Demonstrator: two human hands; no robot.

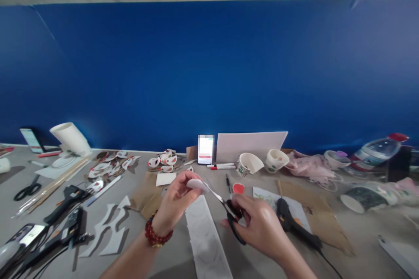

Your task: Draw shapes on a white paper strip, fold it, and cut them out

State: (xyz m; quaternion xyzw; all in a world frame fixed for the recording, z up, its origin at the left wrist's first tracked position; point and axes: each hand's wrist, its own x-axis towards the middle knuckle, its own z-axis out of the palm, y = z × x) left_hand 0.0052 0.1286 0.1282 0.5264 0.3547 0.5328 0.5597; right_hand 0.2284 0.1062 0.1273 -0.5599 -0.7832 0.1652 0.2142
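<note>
Between the thumb and fingers of my left hand (pixel 181 194) is a small white paper piece (pixel 197 184) with a rounded edge. My right hand (pixel 257 222) grips black-handled scissors (pixel 233 222), whose metal blades reach up-left to the paper's edge. Whether the blades are fully closed cannot be made out. Below both hands lies a long white paper strip (pixel 207 237) with faint round outlines drawn on it. A red round piece (pixel 238 188) and a black pen (pixel 228 183) rest just beyond my right hand.
Glue guns (pixel 296 226) lie on both sides, with cables trailing. White paper offcuts (pixel 111 226) are at left. Farther back are small painted bird shapes (pixel 163 160), a lit phone (pixel 206 150), cut paper cups (pixel 249 164) and a plastic bottle (pixel 376 152). A blue partition (pixel 209 74) stands behind.
</note>
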